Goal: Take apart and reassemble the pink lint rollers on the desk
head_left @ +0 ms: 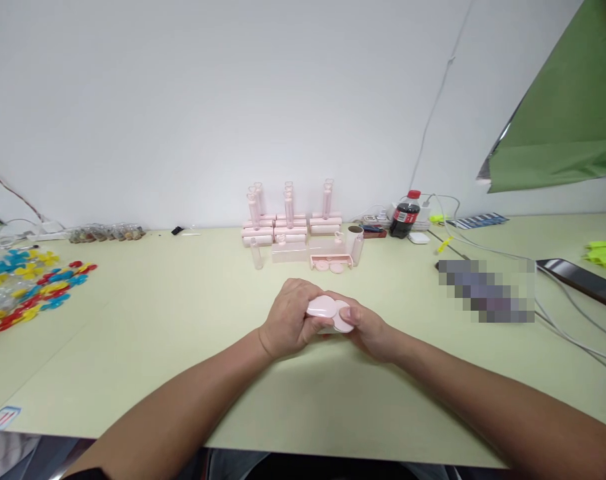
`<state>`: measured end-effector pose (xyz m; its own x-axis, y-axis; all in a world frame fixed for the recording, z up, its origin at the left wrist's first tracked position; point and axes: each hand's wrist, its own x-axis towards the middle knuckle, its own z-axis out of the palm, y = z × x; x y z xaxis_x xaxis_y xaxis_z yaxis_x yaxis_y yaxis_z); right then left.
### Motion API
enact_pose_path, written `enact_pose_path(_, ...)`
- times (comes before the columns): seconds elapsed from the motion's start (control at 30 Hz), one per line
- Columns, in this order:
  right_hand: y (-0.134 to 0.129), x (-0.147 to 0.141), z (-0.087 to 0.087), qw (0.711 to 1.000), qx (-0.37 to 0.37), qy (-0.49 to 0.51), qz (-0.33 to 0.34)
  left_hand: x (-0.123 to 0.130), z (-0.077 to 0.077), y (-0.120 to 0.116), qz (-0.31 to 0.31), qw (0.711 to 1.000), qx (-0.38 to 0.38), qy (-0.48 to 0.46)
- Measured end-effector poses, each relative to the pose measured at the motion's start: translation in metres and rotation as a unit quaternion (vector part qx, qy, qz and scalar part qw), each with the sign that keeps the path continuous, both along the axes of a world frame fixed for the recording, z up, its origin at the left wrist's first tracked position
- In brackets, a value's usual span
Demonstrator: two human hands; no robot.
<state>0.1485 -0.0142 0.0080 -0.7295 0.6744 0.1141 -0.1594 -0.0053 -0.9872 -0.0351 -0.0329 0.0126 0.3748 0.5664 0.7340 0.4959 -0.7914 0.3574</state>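
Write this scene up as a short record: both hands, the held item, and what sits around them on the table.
Left hand: gripping the held item from its left side
Right hand: gripping its right side, thumb on a round face
Held item: pale pink part, two rounded faces visible
Surface: pale green table
Beyond hands: pink cases, clear tube
Far left: red, yellow and blue pieces
Right of cases: red-capped bottle of dark liquid

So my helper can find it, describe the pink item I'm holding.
On the pale green table, find the pink boxes near the wall. Nearer are the left hand and right hand. Between them is the pink item: two overlapping rounded faces, and unlike those boxes, held.
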Motion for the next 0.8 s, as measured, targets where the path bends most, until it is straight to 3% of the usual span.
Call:
enact_pose_path(0.17, -0.003, -0.002, 0.001, 0.999, -0.039, 0.008, -0.007, 0.0, -0.003, 0.0, 0.013, 1.0, -0.009, -0.003)
enact_pose_path(0.8, -0.008, -0.009, 0.01, 0.997, -0.059, -0.022, -0.035, -0.005, -0.002, 0.0, 0.009, 1.0, -0.003, -0.012)
